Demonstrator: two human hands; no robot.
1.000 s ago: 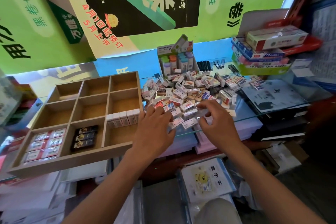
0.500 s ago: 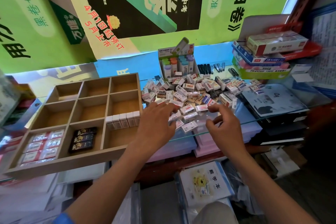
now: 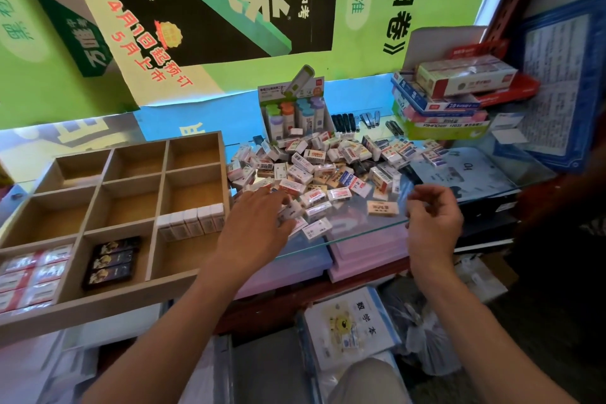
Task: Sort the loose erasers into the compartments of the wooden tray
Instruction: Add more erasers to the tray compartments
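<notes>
Your right hand (image 3: 431,218) has pulled back off the pile (image 3: 328,167), fingers loosely curled and holding nothing, while your left hand (image 3: 259,223) lies flat over near-edge erasers, probably raking them toward the tray (image 3: 98,300).

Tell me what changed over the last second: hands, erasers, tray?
The right hand lifted off the pile of erasers and drew back right, fingers loosely curled, holding nothing visible. The left hand slid left and rests on erasers near the glass edge. The wooden tray and its filled compartments look unchanged.
</notes>
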